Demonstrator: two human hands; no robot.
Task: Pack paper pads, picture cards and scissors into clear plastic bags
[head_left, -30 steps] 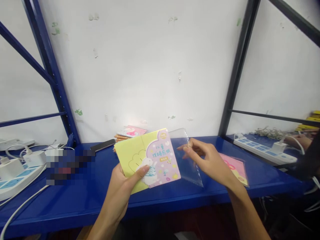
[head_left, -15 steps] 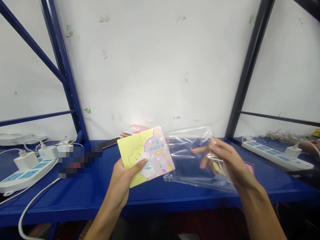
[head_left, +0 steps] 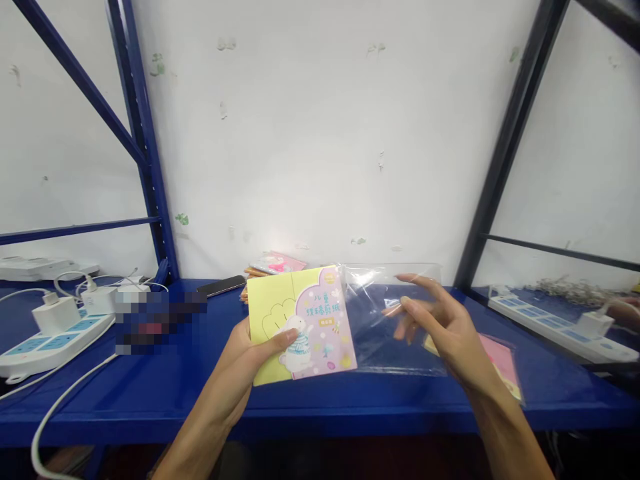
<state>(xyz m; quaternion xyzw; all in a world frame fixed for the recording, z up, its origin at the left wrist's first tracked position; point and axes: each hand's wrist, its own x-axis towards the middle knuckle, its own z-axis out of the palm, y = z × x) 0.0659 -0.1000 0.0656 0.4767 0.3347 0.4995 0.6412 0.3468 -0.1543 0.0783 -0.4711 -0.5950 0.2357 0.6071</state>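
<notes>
My left hand grips a pack of craft paper by its left part, thumb across the front. The pack shows yellow sheets with a cloud-shaped outline and a lilac cover with a white cartoon animal and Chinese writing. Beside its right edge spreads a clear plastic bag, which meets or overlaps that edge. My right hand pinches the bag between the thumb and a finger behind it, while the index finger is stretched out. What the left fingers do behind the pack is hidden.
Pink and yellow packets lie on the blue table at right. A pile of pencils and packets is by the wall, near a dark flat object. Power strips with cables stand left, another strip right.
The plastic bag now hangs straighter and flatter, and my right hand has shifted its hold toward the bag's middle, with the index finger lifted. The pack is slightly less tilted.
</notes>
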